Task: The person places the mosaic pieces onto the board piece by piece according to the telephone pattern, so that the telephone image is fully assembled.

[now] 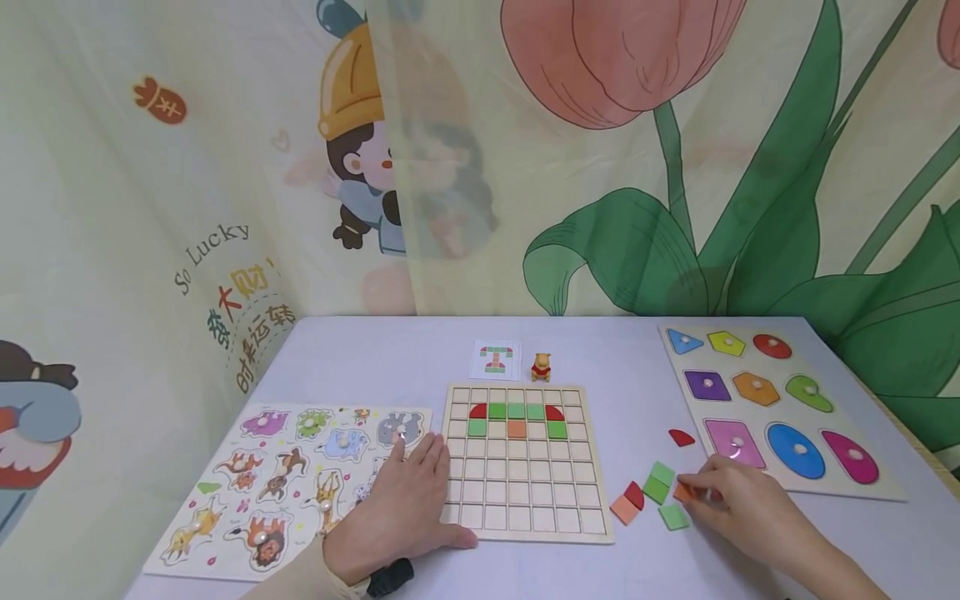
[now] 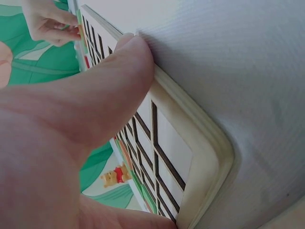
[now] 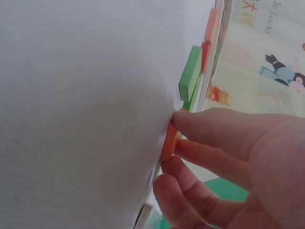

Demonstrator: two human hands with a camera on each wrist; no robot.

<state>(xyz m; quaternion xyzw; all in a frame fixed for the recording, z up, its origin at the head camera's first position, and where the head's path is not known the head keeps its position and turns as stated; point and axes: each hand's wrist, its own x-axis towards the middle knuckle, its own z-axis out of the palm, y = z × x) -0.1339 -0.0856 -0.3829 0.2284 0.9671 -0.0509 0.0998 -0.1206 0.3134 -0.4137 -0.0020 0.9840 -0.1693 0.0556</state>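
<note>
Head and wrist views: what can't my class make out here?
Head view: part of the pinched orange piece, hidden by the right hand.
Head view: part of the animal board, covered by the left hand.
Left wrist view: some cells of the grid board, blocked by the left hand.

Left hand (image 1: 405, 504) palm down, fingers extended forward, thumb spread sideways, right hand (image 1: 738, 493) pinching with thumb and fingertips

Soft, diffuse brightness with only faint shadows
</note>
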